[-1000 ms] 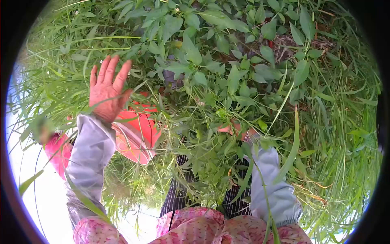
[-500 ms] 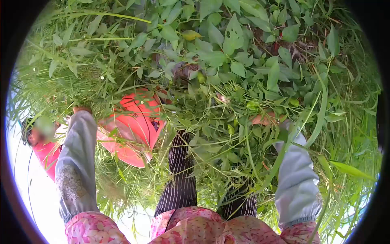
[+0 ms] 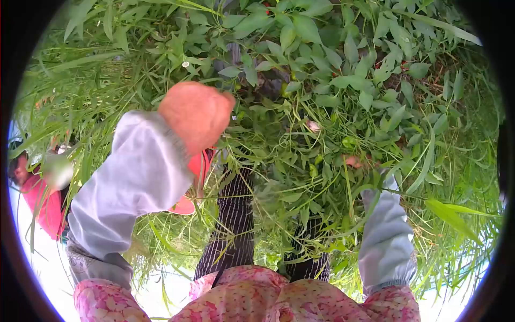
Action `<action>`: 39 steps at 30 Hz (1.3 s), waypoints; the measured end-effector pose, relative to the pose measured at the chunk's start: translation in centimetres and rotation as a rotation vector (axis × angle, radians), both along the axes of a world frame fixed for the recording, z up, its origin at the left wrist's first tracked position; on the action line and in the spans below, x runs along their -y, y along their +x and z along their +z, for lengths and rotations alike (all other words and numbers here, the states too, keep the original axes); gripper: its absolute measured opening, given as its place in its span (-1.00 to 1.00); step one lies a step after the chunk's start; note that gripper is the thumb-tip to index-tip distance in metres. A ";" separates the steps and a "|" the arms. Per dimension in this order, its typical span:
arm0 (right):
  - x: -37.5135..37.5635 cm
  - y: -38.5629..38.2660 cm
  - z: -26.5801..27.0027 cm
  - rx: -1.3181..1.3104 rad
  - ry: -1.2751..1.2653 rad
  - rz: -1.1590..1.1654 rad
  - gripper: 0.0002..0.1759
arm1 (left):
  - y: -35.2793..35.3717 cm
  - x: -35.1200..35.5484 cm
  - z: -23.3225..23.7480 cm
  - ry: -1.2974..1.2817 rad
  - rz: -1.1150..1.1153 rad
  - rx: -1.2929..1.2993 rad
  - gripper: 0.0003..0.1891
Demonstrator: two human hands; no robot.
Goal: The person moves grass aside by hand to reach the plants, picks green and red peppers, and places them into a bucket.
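My left hand (image 3: 198, 115) is over the greenery left of centre, back of the hand up. Motion smears it, and its fingers are curled under or hidden, so what it holds does not show. Behind its wrist is part of a red container (image 3: 199, 169), mostly covered by the forearm. Among the leaves on the right, my right hand (image 3: 355, 161) shows only in part; its fingers are hidden by foliage. It is close to a leafy pepper plant (image 3: 306, 29) with small green peppers (image 3: 348, 142) and a few red spots of fruit.
Tall grass (image 3: 80, 102) and long blades crowd both sides. Between my arms are legs in striped trousers (image 3: 233, 220). Another person in a pink-red top (image 3: 44, 206) is at the far left. A pale pinkish object (image 3: 313, 126) lies among the stems.
My left hand has come up and to the right from beside the red container, and its forearm now covers much of it. My right hand stays in nearly the same place. The view has shifted slightly.
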State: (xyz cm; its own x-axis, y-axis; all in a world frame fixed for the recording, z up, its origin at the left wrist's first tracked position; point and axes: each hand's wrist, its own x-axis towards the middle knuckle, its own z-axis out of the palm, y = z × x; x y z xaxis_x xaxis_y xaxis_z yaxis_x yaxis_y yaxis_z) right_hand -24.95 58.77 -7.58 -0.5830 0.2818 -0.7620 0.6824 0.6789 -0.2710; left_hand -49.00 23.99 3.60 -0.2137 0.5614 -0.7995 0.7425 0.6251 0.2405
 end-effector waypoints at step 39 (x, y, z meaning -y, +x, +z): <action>12.7 -13.6 12.4 -0.105 -0.389 0.164 -0.76 | 24.9 -18.1 -8.3 0.267 1.484 0.031 -0.47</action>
